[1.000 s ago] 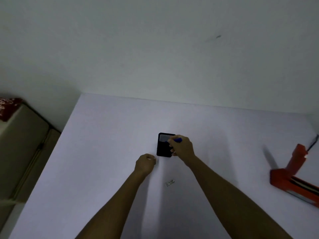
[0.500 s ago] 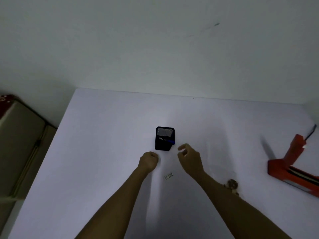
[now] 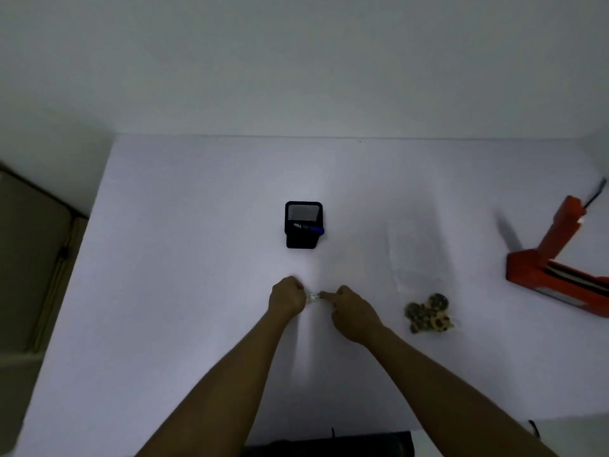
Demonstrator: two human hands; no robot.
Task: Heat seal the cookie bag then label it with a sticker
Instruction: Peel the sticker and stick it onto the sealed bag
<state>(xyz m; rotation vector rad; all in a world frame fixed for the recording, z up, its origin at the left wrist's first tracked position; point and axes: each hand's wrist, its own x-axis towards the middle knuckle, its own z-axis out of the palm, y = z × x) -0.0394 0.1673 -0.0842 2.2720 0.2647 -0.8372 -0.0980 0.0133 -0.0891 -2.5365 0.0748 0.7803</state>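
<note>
Head view: sticker (image 3: 313,297), a small white strip with print on it, lies between the two hands on the white table (image 3: 171,258), its long axis running left to right, roughly parallel to the table's near edge. The left hand (image 3: 286,296) is curled into a loose fist at the strip's left end; whether its fingertips actually pinch that end or only press beside it cannot be told. The right hand (image 3: 351,313) has its forefinger stretched out onto the strip's right end, the other fingers curled under; whether the thumb closes on the strip is hidden.

The cookie bag (image 3: 420,285), clear and hard to make out apart from the cookies at its near end, lies to the right of the hands, near the right hand and well apart from the left. So the sticker has to travel rightward, and the right hand is the nearer one to carry it there.

Beyond the bag, at the table's right edge, the red heat sealer (image 3: 557,268) stands with its arm raised. Toward the far edge, straight ahead of the hands, a black mesh pen cup (image 3: 303,239) holds a blue pen (image 3: 309,228).
</note>
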